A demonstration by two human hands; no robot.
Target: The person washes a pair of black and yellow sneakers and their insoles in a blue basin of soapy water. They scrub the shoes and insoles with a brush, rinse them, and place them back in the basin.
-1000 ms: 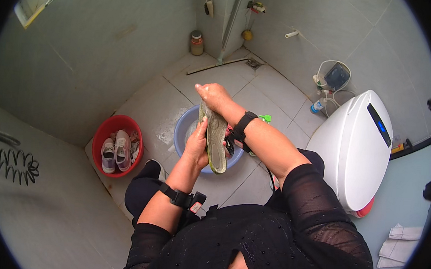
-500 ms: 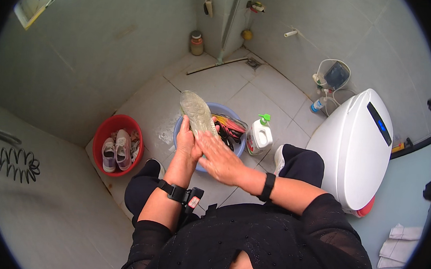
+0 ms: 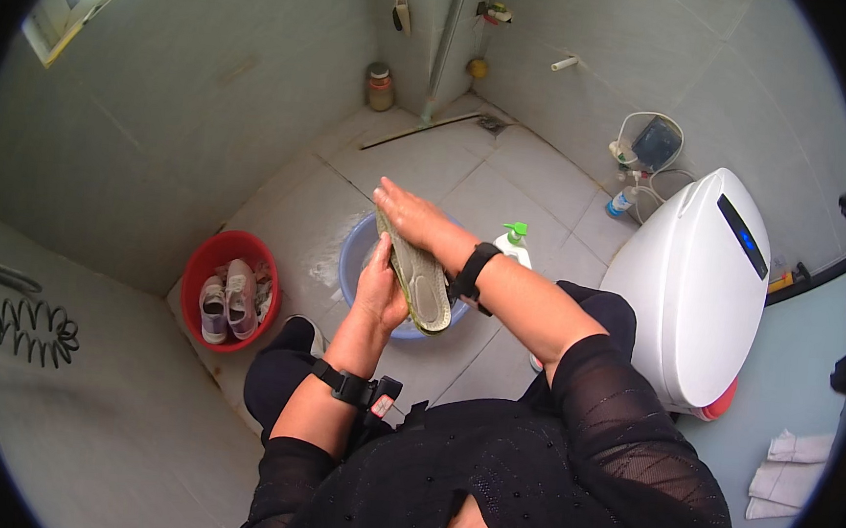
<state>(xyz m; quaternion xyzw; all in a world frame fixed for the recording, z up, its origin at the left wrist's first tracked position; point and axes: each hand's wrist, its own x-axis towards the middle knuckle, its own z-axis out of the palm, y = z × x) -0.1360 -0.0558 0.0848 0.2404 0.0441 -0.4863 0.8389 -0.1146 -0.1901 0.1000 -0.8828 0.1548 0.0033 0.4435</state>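
A greyish-green shoe insole (image 3: 424,286) hangs over the blue basin (image 3: 353,259), tilted with its heel end toward me. My left hand (image 3: 379,290) grips it from the left side and below, thumb along the edge. Across its toe end my right hand (image 3: 414,217) lies flat, fingers stretched out and pointing to the upper left. The hands, arm and insole hide most of what the basin holds. Just right of the basin stands a white pump bottle (image 3: 513,243) with a green top, partly behind my right forearm.
On the left a red basin (image 3: 193,282) holds a pair of pale shoes (image 3: 240,295). The white toilet (image 3: 700,303) stands at my right. A floor squeegee (image 3: 418,131) leans at the back corner, near a lidded jar (image 3: 379,89).
My right hand has slid up and away along the insole, from its lower part to its toe end. The insole has swung so its heel end now points down toward me.
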